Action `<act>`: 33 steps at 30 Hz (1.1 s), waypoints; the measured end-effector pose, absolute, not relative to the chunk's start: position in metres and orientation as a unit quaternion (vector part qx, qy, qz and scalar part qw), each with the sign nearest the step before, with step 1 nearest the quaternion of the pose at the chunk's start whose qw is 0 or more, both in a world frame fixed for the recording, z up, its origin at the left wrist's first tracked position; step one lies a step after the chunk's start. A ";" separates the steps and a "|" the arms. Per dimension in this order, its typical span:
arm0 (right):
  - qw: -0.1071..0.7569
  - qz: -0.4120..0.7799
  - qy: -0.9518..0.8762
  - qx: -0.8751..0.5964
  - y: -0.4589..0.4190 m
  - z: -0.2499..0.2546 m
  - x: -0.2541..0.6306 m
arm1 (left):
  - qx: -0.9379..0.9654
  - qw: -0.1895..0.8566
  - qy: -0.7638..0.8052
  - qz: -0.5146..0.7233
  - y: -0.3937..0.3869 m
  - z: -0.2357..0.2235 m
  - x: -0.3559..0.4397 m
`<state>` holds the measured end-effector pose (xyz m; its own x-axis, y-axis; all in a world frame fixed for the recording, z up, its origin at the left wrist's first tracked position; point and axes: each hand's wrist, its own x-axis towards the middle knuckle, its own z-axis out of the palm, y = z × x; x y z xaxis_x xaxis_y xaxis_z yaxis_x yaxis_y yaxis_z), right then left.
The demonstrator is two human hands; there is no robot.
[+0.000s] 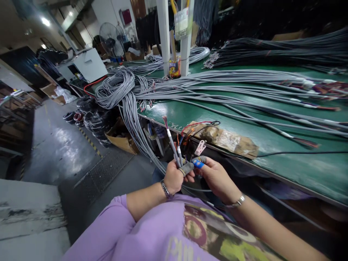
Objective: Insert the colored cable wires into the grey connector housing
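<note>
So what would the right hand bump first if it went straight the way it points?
Probably the left hand, which holds grey cables; the right hand looks almost there, though depth is unclear.

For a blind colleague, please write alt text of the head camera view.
A person's left hand holds grey cables with coloured wire ends, the right hand close beside it. Beyond them, a green table bears long grey cable runs and a big coil.

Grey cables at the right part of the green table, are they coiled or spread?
Spread: the grey cables lie lengthwise in long, loose rows across the green table.
</note>
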<state>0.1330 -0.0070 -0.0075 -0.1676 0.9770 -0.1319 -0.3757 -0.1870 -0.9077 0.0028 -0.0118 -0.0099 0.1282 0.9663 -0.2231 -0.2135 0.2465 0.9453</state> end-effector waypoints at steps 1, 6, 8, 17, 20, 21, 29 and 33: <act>0.513 0.668 -0.373 -0.389 -0.007 -0.006 0.131 | 0.395 0.634 0.469 0.471 -0.012 -0.010 0.004; 0.508 0.702 -0.356 -0.351 -0.009 0.000 0.127 | 0.396 0.638 0.473 0.461 -0.010 -0.008 0.005; 0.504 0.695 -0.358 -0.367 -0.008 -0.002 0.129 | 0.427 0.653 0.466 0.416 -0.008 -0.007 0.002; 0.491 0.621 -0.421 -0.442 -0.003 -0.007 0.142 | 0.486 0.656 0.467 0.340 -0.005 -0.007 -0.004; 0.493 0.660 -0.384 -0.416 -0.006 -0.003 0.135 | 0.462 0.654 0.470 0.371 -0.006 -0.011 -0.001; 0.492 0.677 -0.373 -0.400 -0.007 -0.002 0.132 | 0.451 0.655 0.468 0.385 -0.006 -0.012 0.000; 0.496 0.721 -0.301 -0.378 0.001 -0.015 0.145 | 0.394 0.654 0.465 0.448 -0.006 -0.007 -0.001; 0.485 0.765 -0.193 -0.377 0.016 -0.024 0.160 | 0.381 0.658 0.462 0.457 -0.006 0.003 -0.001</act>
